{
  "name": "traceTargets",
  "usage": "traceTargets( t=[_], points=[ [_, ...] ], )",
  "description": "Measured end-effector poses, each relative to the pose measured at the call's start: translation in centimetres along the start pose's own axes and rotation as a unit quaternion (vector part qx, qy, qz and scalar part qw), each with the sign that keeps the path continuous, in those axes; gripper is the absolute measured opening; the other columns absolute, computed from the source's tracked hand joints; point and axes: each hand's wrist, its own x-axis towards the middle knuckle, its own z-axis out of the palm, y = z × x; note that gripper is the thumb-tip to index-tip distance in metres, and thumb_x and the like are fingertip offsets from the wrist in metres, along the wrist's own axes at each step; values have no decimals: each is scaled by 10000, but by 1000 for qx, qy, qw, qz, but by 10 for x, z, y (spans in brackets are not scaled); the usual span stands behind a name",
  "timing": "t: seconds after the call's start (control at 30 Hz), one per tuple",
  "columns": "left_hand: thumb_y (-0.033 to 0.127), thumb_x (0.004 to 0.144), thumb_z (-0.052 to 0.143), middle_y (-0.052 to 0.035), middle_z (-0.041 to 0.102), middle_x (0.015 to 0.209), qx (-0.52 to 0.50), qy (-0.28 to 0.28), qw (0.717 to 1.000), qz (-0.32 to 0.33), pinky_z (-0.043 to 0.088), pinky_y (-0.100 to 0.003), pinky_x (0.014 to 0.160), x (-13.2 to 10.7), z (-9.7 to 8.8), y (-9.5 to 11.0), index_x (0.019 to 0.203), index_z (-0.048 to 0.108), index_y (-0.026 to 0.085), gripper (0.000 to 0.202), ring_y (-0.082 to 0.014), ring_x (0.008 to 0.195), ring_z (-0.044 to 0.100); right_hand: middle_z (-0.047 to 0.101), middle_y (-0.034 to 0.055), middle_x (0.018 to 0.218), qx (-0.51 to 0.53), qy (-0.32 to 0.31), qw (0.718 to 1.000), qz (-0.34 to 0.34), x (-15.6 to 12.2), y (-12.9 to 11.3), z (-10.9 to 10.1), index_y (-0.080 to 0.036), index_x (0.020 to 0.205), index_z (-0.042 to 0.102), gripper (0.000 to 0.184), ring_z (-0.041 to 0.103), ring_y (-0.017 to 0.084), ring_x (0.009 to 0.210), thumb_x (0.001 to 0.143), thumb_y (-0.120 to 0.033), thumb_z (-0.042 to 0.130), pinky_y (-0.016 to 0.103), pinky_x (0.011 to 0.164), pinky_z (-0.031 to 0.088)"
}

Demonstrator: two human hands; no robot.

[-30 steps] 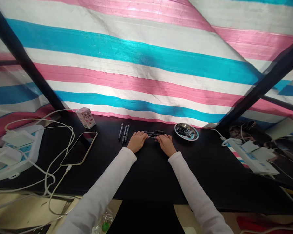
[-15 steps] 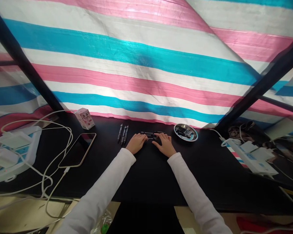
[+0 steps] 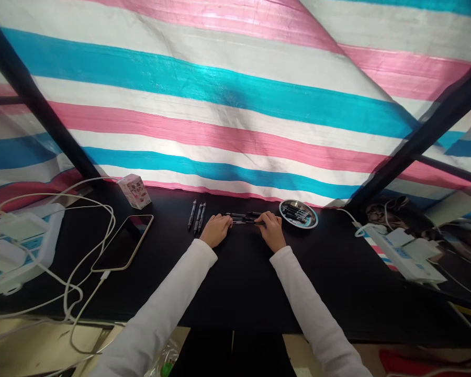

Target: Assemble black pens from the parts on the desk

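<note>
A small cluster of black pens [image 3: 243, 217] lies across the black table [image 3: 239, 272] between my two hands. My left hand [image 3: 215, 231] rests with curled fingers at the left end of the cluster and touches it. At the right end, my right hand [image 3: 272, 230] is closed in a pinch on one pen. Three more pens [image 3: 197, 214] lie side by side just left of my left hand. A round metal dish [image 3: 299, 213] with several pens in it sits right of my right hand.
A phone [image 3: 123, 242] on a white cable lies at the left, behind it a small pink box [image 3: 134, 190]. White power strips with chargers sit at the far left [image 3: 19, 246] and far right [image 3: 402, 246]. A striped tarp [image 3: 235, 104] hangs behind the table.
My right hand has shifted right from the middle of the pen cluster to its right end and closed on a pen. My left hand has barely moved.
</note>
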Motion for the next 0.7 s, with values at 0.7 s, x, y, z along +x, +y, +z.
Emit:
traceTargets(
  t=[0.7],
  points=[
    [230, 912, 447, -14, 561, 964, -18, -6, 999, 42, 346, -301, 735, 1, 0, 5, 993, 508, 218, 102, -189, 881, 506, 633, 17, 904, 3, 8, 999, 38, -2, 15, 6, -191, 919, 480, 151, 562, 149, 813, 816, -106, 409, 303, 816, 239]
  ],
)
